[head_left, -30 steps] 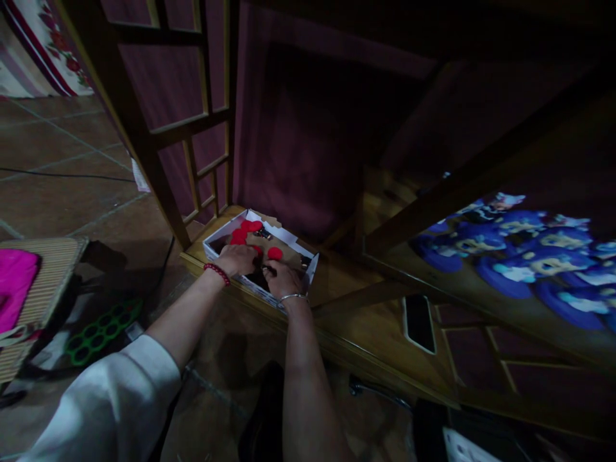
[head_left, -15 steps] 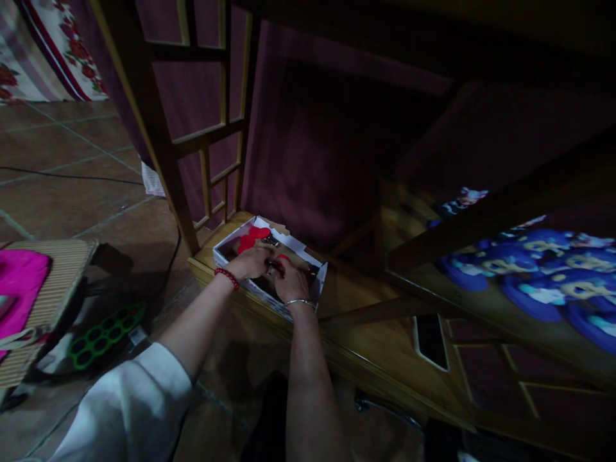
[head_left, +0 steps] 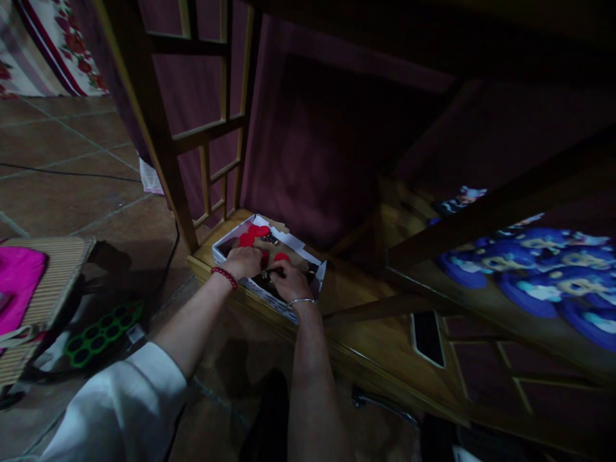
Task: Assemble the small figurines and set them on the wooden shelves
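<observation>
A white cardboard box stands on the wooden ledge, with red pieces and small dark and metallic items inside. My left hand, with a red bead bracelet at the wrist, is in the box's left half, fingers closed beside a bit of red. My right hand, wearing a silver bangle, has thumb and fingers pinched around something small and dark near the box's middle. Another red piece lies just beyond its fingers. Shadow and the hands hide what exactly they hold.
The wooden ledge carries a phone at the right. A lattice frame rises at left. Blue figured items lie on the right. On the floor side are a green holed tray and a stool with pink cloth.
My hands have drawn slightly apart, the left one shifting left. More of the red pieces and the dark items between the hands now shows.
</observation>
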A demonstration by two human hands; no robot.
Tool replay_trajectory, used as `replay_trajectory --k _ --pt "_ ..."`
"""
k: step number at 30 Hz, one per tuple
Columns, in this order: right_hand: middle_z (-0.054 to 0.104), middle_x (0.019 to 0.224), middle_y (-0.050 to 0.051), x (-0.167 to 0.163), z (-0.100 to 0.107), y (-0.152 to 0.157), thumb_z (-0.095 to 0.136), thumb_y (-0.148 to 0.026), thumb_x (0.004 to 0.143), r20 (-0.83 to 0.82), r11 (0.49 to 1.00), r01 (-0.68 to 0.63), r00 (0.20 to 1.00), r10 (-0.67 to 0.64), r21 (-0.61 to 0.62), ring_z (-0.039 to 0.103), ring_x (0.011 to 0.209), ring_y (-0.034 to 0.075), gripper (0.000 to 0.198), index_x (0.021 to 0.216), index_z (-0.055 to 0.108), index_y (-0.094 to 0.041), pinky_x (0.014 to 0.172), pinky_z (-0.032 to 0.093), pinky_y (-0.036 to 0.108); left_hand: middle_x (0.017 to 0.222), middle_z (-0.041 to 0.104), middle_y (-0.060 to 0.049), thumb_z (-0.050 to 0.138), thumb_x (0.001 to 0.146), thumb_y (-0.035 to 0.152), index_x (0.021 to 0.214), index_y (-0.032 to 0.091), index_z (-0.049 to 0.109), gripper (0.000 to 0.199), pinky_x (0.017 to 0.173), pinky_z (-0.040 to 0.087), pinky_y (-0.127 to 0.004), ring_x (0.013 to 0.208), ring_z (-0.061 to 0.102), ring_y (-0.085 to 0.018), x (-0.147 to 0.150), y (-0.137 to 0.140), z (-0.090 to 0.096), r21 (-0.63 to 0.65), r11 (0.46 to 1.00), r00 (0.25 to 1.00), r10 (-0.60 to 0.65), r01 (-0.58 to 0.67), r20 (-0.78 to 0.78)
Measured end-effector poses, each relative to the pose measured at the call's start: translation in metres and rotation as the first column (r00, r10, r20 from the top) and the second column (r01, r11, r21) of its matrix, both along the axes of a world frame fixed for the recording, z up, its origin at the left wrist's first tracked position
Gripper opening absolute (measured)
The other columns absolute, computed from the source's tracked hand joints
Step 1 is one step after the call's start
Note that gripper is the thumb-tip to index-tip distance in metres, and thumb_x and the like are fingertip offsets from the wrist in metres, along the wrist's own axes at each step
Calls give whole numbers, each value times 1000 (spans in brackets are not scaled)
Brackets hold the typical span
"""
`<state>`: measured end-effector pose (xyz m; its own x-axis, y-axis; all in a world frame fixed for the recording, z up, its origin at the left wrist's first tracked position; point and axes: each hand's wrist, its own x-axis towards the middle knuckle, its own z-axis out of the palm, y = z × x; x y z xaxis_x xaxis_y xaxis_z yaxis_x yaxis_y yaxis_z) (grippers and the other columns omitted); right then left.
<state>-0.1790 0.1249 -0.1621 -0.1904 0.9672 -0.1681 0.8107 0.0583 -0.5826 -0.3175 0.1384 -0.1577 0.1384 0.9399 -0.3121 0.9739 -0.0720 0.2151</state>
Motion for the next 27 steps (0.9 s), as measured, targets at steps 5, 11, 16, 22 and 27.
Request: replay_trajectory --k 5,11,16,22,27 --pt "67 86 -1 -1 -1 -4 48 -11 71 42 991 -135 990 135 -8 59 84 14 25 82 66 -24 81 44 25 105 62 -15 35 82 31 101 16 61 36 80 45 -39 100 57 -28 -4 -3 7 9 999 999 41 -41 -2" --pt "67 91 2 2 2 -5 51 -14 74 44 997 -73 996 72 24 60 88 15 25 91 66 -24 82 44 26 110 60 -14 38 81 35 104 18 59 36 83 44 -37 103 56 -26 -10 6 5 51 990 991 134 -134 -2" --pt "67 87 1 2 2 -4 50 -11 75 24 997 -62 998 60 55 60 86 15 23 79 69 -24 81 43 24 113 59 -15 39 81 32 111 16 54 37 85 43 -38 104 55 -27 -12 24 6 46 996 997 72 -71 -37" --pt "67 95 1 -2 -1 -4 48 -12 77 15 994 -108 994 108 26 59 91 15 26 88 67 -25 83 42 24 121 52 -17 42 79 25 121 15 46 43 88 41 -35 107 53 -26 -10 51 -2 94 996 1000 -6 5 2" --pt "64 105 4 -2 1 -4 51 -14 75 63 997 -70 996 67 39 58 97 17 43 117 54 -25 87 41 27 124 46 -19 43 78 23 126 15 40 49 85 43 -37 105 54 -27 0 71 -10 73 997 998 -37 34 43"
